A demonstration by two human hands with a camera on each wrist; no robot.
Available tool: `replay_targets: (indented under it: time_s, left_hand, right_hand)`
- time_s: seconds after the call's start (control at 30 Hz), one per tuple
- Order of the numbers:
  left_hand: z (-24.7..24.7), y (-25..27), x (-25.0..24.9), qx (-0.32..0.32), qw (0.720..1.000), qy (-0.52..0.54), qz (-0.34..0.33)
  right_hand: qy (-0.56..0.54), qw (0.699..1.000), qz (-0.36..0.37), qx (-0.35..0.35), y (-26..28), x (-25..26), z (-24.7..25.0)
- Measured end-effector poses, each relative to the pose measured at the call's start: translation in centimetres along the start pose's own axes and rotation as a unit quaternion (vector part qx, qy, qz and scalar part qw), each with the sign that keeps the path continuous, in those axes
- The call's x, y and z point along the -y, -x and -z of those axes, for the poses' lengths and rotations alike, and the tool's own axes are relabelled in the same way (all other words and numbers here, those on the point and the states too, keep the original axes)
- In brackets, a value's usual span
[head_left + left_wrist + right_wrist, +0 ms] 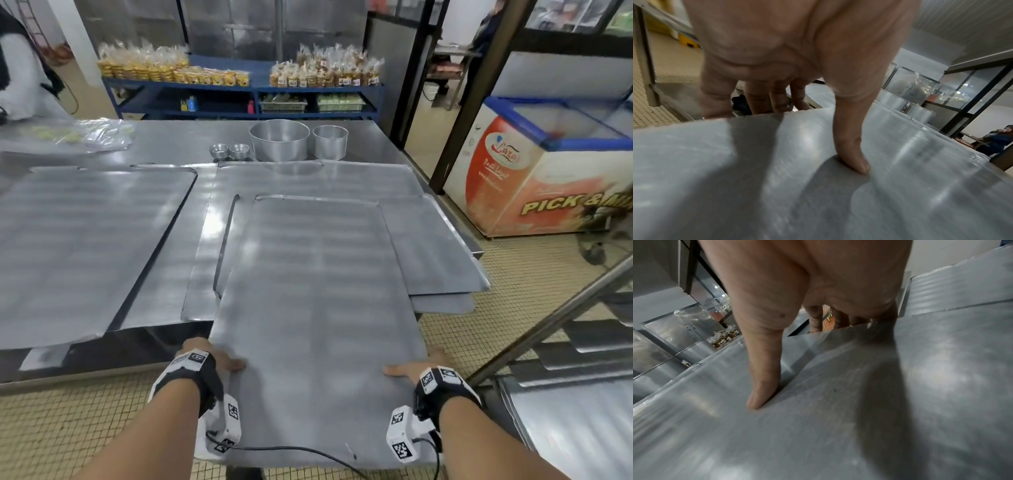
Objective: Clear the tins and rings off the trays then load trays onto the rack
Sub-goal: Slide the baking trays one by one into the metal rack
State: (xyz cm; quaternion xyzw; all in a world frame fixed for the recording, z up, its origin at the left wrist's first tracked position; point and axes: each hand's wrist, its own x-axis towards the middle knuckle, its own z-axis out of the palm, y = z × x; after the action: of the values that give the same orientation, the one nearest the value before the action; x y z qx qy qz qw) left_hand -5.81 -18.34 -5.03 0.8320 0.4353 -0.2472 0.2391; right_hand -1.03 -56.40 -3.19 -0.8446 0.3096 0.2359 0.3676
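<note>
A flat grey metal tray (308, 308) is held off the table's near edge, with its far end over the stacked trays (442, 260). My left hand (219, 359) grips its left edge, thumb (855, 155) on top and fingers (760, 104) curled under. My right hand (411, 368) grips the right edge the same way, thumb (760, 386) on top and fingers (816, 319) underneath. At the table's far side stand two small tins (228, 151) and two round cake tins (280, 138). The rack (565, 346) with trays on it is at the lower right.
More trays (78, 240) lie on the steel table's left half. Plastic wrap (92, 135) lies at the far left. A freezer (548, 164) stands to the right. Blue shelves (239, 92) with packed goods line the back wall. A person (20, 61) stands far left.
</note>
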Motion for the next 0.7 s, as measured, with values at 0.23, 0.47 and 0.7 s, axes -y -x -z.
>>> replay_targets:
  time_s: [0.23,0.47,0.7]
  left_hand:
    - [0.3,0.1,0.7,0.027,0.995,0.096,0.018]
    - [1.4,-1.8,-1.7,0.040,0.981,0.184,-0.034]
    - [1.2,-3.8,-4.6,0.027,0.977,0.212,0.014]
  right_hand:
    - [0.078,0.995,-0.001,0.056,0.5,1.5,1.3]
    - [-0.010,1.000,-0.002,-0.004,-1.3,4.5,0.0]
    - [-0.048,0.997,-0.028,-0.053,-2.9,6.5,-1.6]
